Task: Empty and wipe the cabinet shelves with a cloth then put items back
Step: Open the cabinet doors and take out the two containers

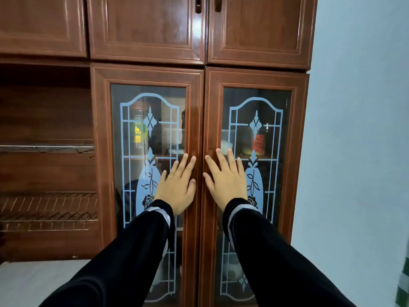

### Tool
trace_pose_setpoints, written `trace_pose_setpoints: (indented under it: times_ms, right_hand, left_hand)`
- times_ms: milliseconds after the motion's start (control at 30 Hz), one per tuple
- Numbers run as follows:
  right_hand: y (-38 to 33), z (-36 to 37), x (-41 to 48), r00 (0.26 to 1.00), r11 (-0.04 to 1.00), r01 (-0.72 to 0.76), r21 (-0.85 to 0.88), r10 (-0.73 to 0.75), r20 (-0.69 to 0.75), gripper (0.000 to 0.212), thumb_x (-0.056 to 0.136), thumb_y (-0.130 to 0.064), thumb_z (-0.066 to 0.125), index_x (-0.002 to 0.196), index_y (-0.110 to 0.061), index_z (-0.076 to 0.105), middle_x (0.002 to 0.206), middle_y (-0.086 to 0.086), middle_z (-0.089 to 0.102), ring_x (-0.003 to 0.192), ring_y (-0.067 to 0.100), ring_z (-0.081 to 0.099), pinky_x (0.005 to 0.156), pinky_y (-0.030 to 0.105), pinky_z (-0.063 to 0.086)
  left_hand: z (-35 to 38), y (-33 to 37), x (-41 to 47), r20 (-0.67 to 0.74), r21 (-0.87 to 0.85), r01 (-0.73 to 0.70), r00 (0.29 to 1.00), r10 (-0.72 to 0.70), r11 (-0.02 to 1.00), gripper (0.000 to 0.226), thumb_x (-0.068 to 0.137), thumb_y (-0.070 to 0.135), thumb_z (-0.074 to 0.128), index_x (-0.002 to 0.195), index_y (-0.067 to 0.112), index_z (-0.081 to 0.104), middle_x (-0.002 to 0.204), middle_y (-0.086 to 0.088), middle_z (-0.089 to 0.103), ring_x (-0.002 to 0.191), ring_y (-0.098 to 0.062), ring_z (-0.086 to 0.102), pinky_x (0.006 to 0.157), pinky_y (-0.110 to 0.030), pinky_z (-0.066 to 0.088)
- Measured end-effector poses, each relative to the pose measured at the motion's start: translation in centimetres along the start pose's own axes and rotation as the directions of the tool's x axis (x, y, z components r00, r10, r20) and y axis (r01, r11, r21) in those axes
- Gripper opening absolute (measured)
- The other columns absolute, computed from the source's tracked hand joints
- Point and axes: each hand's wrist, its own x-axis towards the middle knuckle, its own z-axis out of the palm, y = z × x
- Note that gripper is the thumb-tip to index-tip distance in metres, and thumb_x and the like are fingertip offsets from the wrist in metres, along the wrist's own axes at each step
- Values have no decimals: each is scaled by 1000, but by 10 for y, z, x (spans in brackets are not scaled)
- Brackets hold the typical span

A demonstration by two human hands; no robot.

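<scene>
Left hand (pixel 177 187): flat, fingers straight and slightly spread, palm against the inner stile of the left glass door (pixel 194 120). It holds nothing. Right hand (pixel 225 180): same posture, fingers straight and fanned, palm on the inner stile of the right glass door (pixel 212 120), nothing held. The two hands sit just beside each other, one on each side of the seam where the doors meet. I count two dark sleeves (pixel 132 251), each with a pale band at the cuff.

Cabinet (pixel 100 151): both glass doors stand closed, edges meeting. Each pane carries one frosted arch-and-flower pattern, so two in all.

Contents seen through the glass, all on the shelves inside:
- left pane, upper shelf: one tall jar with a yellow label (pixel 138 131)
- right pane, upper shelf: one jar with a red label (pixel 259 142), with one small pale lump (pixel 225 144) to its left that I cannot identify
- right pane, low down: one pale rounded pot (pixel 231 270)

Other shapes behind the glass are too dim and reflective for me to count.

Above: three solid wooden doors (pixel 141 25), closed, with two dark handles (pixel 198 5) at the seam of the middle and right ones. To the left of the glass doors is an open bay with two wire racks (pixel 46 148), one above the other. To the right is one pale blue wall (pixel 358 129). At lower left is a pale counter surface (pixel 33 282).
</scene>
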Motion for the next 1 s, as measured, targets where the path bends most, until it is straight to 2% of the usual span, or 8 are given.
trace_pose_setpoints:
  times_ms: [100,333,500,600,700,800,1000]
  right_hand:
    - [-6,-1,7,999,1000,-16,-14,15,-46,38,89,-38,65,123,-20,64,141,10,53,138,37,39,109,55,34]
    - [-8,1,12,998,999,-3,-52,0,-63,29,80,-26,75,107,-21,65,138,8,56,138,38,39,109,59,33]
    - [-14,-9,7,994,1000,-12,2,12,-111,37,75,-16,73,111,-15,64,137,8,57,136,36,42,107,56,38]
    - [-10,-24,-5,991,999,6,40,0,-134,37,82,-18,66,119,-14,62,141,6,54,138,34,40,109,54,36]
    - [0,-44,-19,991,997,51,66,-43,-129,39,88,-22,54,126,-14,58,146,3,49,142,31,34,114,52,31]
    - [12,-71,-33,994,998,32,54,-26,-104,48,89,-25,56,136,-15,53,150,1,45,145,26,29,118,46,23]
    - [43,-125,-62,998,1000,-1,0,1,-70,59,90,-27,51,147,-16,40,154,-1,37,148,22,21,120,44,18]
  left_hand:
    - [2,-5,2,7,18,-14,1000,14,1000,63,105,32,30,157,36,-6,163,13,-14,152,-15,-6,124,-47,6]
    - [8,-13,3,9,4,-35,999,35,999,64,105,35,30,156,37,-9,162,14,-17,152,-14,-9,123,-46,6]
    - [6,-12,4,9,21,-34,999,34,999,64,105,37,30,157,35,-7,163,11,-15,152,-16,-8,123,-46,2]
    - [6,-6,0,-75,5,-67,995,67,998,60,101,45,19,158,32,4,165,10,-7,152,-15,-7,121,-43,-4]
    - [7,10,-6,-153,-85,-188,973,174,978,63,98,52,11,158,30,8,163,14,-3,150,-8,-9,121,-38,-5]
    - [8,34,-13,-211,-164,-300,941,263,940,64,100,47,15,159,24,6,164,14,-1,151,-7,-6,123,-36,-3]
    - [9,79,-31,-289,-231,-462,873,393,856,64,101,40,23,159,17,9,166,3,8,153,-12,0,124,-38,1]
